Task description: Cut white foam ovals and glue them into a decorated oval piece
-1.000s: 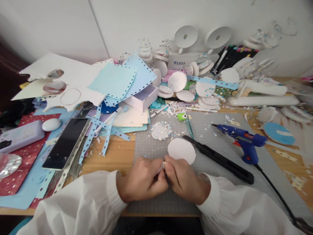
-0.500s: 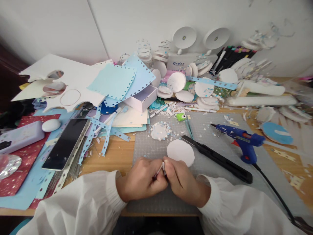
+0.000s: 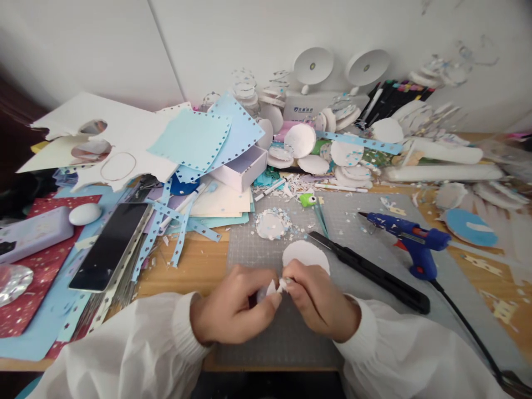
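Observation:
Above the grey cutting mat [image 3: 307,346], my two hands meet, gripping one small white piece [image 3: 271,289] that looks like crumpled paper or film. My left hand [image 3: 239,305] is closed on its left part, thumb on top. The other end is pinched by my right hand [image 3: 318,299] between thumb and forefinger. Fingers hide much of the piece, so its exact kind is unclear. Just behind my right hand lies a white scalloped paper disc [image 3: 305,255], partly covered by it. A second disc covered in small confetti bits [image 3: 272,223] rests farther back on the mat.
To the right lie a black utility knife [image 3: 374,271] and a blue glue gun [image 3: 409,235] with its cord. Tweezers with a green frog head [image 3: 308,199] lie behind. A phone [image 3: 110,246] and papers sit left. Several white discs [image 3: 300,140] pile up at the back.
My hands have drawn slightly apart and more of the white piece shows between them. My left thumb has straightened; my right hand now covers more of the scalloped disc.

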{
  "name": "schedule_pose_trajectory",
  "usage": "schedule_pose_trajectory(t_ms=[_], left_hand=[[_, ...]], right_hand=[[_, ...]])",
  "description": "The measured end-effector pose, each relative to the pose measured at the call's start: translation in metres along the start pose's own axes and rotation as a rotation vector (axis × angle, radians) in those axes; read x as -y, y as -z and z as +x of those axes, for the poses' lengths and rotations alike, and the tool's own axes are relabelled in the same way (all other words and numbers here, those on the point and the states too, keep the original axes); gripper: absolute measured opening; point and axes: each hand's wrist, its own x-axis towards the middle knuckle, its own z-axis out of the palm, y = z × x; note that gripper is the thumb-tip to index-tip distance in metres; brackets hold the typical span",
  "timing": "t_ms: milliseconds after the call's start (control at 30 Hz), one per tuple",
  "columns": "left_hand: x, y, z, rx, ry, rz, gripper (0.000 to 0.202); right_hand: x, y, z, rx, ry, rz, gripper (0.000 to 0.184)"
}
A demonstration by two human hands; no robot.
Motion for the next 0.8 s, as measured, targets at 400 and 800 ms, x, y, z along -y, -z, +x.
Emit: schedule_pose_trajectory(t_ms=[400,800], left_hand=[[0.0024,-0.0007,0.0013,0.052,0.023,-0.164,0.018],[-0.0009,-0.0043,0.0054,0.060,0.095,-0.245,0.025]], right_hand=[[-0.0004,0.0031,0.0026,0.013,0.152,-0.171,0.034],[-0.0031,-0.0030,0.0007,0.090,0.192,-0.307,0.036]])
